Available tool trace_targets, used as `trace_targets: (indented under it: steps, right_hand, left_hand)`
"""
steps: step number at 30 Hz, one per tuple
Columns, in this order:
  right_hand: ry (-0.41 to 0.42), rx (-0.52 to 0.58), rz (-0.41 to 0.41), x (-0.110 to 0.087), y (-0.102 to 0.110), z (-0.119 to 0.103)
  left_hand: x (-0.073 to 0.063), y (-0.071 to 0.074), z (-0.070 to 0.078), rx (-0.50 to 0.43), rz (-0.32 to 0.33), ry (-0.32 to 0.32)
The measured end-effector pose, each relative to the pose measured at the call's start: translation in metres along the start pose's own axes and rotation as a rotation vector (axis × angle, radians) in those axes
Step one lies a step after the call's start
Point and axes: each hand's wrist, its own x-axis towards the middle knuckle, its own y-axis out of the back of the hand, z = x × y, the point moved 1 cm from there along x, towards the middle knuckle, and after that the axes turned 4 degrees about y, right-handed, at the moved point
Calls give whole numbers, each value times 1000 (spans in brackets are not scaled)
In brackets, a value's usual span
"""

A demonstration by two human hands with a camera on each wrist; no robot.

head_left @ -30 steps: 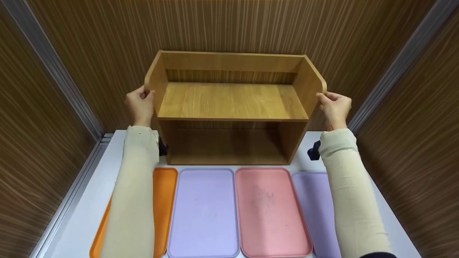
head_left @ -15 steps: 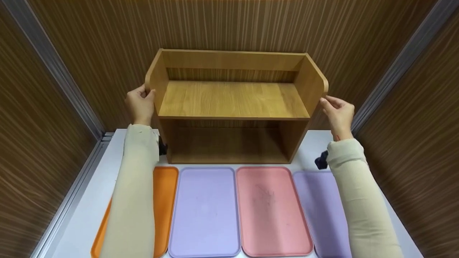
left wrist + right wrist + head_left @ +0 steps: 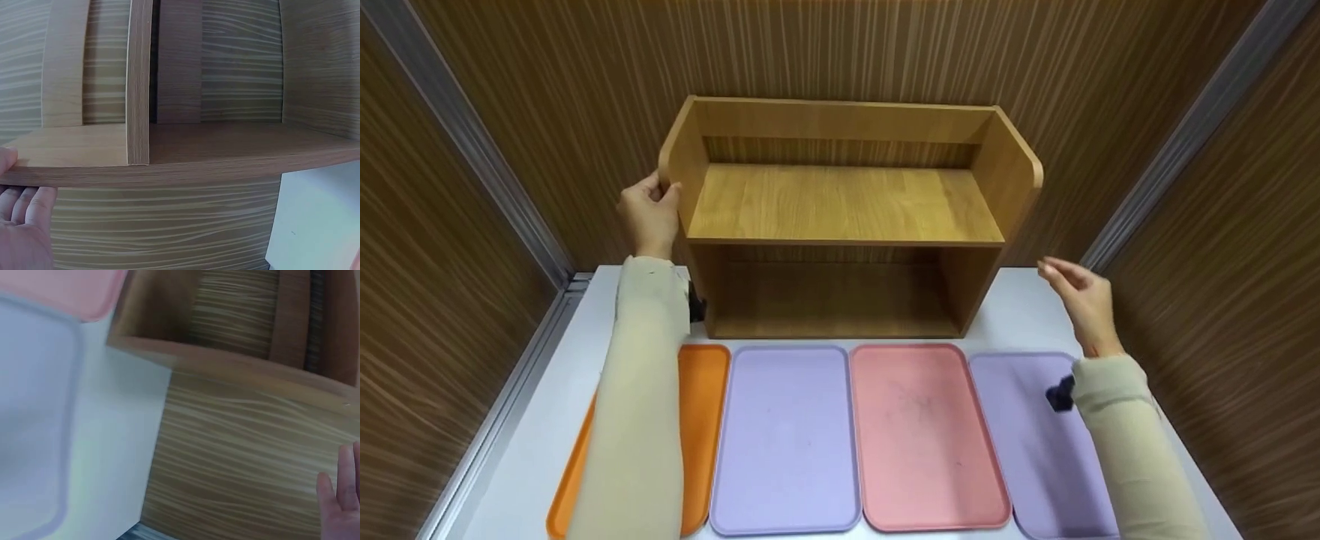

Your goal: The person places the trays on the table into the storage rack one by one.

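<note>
A two-tier wooden desk shelf (image 3: 847,202) stands upright at the back of the white table. My left hand (image 3: 651,217) pinches the front edge of its left side panel; in the left wrist view the thumb lies on one face of the panel and the fingers (image 3: 38,208) on the other. Off to the right of the shelf, my right hand (image 3: 1084,300) is in the air, apart from the panel and holding nothing. Its fingers (image 3: 346,475) look straight in the right wrist view. Both shelf levels hold nothing.
Along the front lie an orange tray (image 3: 701,435), a lilac tray (image 3: 787,439), a pink tray (image 3: 930,435) and a second lilac tray (image 3: 1035,442). Wood-patterned walls (image 3: 840,49) enclose the white table (image 3: 1020,300) at the back and both sides.
My right hand has let go of the shelf's right side panel and moved down and to the right, toward me. My left hand keeps its grip, and the shelf stays in place.
</note>
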Motion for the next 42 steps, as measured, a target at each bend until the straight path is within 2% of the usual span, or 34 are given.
trace_targets:
  steps: [5,10,19,25,33,38,42]
  right_hand:
    - [-44,-14,-26,-32,16,13]
    - [-91,-33,-71,-61,44,40]
    - [-153,72,-16,-120,95,64]
    - [-155,217,-21,-152,130,72]
    - [-200,373,-125,-184,166,80]
    - [-230,350,-125,-197,175,89]
    - [-263,313,-80,-205,181,96]
  left_hand:
    - [1,-4,-3,20,13,-37]
    - [1,-5,-6,-2,5,-28]
    - [-1,-5,-8,50,9,-38]
    - [-1,-3,-8,82,17,-45]
    - [2,-3,-9,36,10,-76]
    - [4,-2,-9,38,15,-74]
    - [4,0,-8,48,16,-75]
